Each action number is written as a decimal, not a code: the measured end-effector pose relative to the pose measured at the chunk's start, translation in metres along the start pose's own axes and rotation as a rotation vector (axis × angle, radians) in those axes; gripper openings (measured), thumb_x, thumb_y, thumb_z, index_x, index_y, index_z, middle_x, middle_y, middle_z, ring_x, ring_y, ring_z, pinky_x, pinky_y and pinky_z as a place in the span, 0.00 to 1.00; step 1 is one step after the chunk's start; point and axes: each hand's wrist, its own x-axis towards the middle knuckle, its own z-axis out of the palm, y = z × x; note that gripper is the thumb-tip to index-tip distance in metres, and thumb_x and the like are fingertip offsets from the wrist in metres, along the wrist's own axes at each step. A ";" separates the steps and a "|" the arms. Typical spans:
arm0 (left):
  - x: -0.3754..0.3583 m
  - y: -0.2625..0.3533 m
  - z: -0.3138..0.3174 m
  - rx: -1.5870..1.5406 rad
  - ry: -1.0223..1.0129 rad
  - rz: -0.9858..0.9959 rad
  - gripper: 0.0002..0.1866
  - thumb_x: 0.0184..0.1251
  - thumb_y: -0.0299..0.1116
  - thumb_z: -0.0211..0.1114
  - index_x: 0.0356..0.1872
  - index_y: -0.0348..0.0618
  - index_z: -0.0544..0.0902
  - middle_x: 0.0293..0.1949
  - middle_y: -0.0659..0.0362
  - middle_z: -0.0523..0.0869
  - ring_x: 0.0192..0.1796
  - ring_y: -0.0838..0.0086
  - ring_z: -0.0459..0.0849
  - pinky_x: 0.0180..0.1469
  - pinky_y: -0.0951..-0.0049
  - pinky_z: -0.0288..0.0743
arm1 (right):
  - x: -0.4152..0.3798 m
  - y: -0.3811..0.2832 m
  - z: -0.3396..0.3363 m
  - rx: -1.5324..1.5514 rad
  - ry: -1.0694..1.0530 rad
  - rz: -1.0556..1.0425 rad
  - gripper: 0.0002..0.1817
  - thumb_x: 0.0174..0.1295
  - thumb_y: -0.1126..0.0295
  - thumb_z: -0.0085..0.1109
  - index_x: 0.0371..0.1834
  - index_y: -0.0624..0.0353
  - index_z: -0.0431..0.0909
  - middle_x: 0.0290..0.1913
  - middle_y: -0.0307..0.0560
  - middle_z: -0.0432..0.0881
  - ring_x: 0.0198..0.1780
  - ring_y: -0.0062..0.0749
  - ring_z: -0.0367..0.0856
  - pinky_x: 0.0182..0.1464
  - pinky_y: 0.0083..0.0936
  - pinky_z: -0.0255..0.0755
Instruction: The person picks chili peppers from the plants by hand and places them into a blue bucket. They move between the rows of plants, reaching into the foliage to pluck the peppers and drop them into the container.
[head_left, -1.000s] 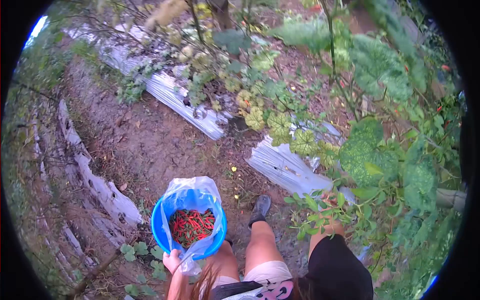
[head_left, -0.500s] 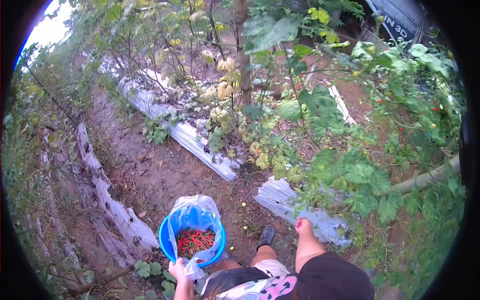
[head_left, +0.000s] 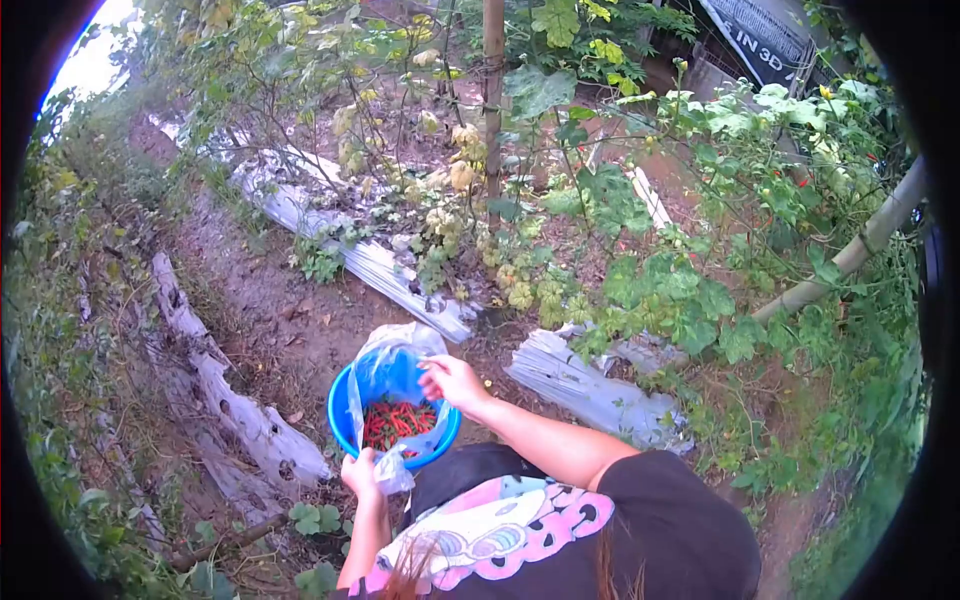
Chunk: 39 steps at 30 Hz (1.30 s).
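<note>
A blue bucket (head_left: 336, 424), lined with a clear plastic bag (head_left: 395, 338), is in front of me at the lower middle. Many red chili peppers (head_left: 398, 424), with some green bits among them, lie inside. My left hand (head_left: 362, 472) is closed on the near left rim, where the bag folds over the edge. Above the right side of the bucket's opening is my right hand (head_left: 452, 384), its fingers curled together. What those fingers hold, if anything, is too small to make out.
Leafy vines and pepper plants (head_left: 790, 180) with a few red fruits grow at the right. A slanting pole (head_left: 850, 255) crosses them. An upright post (head_left: 493, 110) stands ahead. Torn silvery plastic sheeting (head_left: 590, 385) lines the soil beds, and more lies left (head_left: 240, 415).
My right hand has swung left from beside the vines to over the bucket, its arm now across my body. My left hand keeps its hold, and the bucket sits slightly further right in view.
</note>
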 end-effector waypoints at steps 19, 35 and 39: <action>0.099 0.089 0.100 -0.198 0.082 -0.014 0.04 0.46 0.22 0.58 0.24 0.38 0.72 0.18 0.59 0.75 0.17 0.72 0.75 0.20 0.70 0.69 | 0.259 -0.201 -0.264 0.419 0.813 -0.556 0.06 0.61 0.73 0.49 0.40 0.59 0.73 0.27 0.39 0.75 0.26 0.26 0.75 0.27 0.23 0.72; 0.167 0.090 0.109 -0.413 0.077 -0.008 0.04 0.52 0.25 0.58 0.28 0.39 0.72 0.21 0.55 0.75 0.23 0.66 0.79 0.24 0.66 0.73 | 0.326 -0.152 -0.402 -1.239 1.428 -0.221 0.27 0.59 0.56 0.45 0.60 0.56 0.61 0.57 0.52 0.67 0.51 0.40 0.72 0.50 0.31 0.68; 0.182 0.119 0.137 -0.221 -0.014 -0.038 0.04 0.53 0.26 0.58 0.28 0.39 0.72 0.21 0.55 0.76 0.23 0.66 0.79 0.25 0.66 0.73 | 0.306 -0.167 -0.386 -1.118 1.420 -0.270 0.24 0.52 0.62 0.49 0.54 0.58 0.66 0.52 0.54 0.70 0.50 0.45 0.72 0.51 0.35 0.67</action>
